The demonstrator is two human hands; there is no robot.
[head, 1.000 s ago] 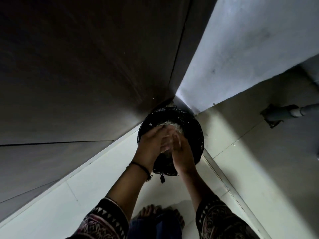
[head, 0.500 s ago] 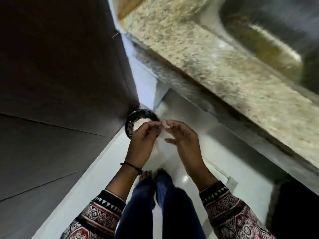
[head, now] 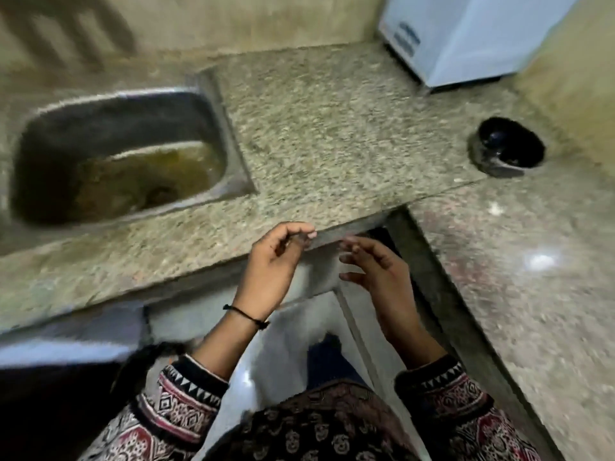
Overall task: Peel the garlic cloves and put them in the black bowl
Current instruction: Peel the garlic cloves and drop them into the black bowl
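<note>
Two hands hovered before the surface (head: 332,144): left hand (head: 269,271) curled, perhaps pinching a clove, too blurred to tell; right hand (head: 376,271) slack. Far right stood the black bowl (head: 489,163). A clove was likely light, slippery, best pinched gently.

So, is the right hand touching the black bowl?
Apart. The head view shows the right hand off the front edge of the counter, whose bare granite separates it from the black bowl.
</note>
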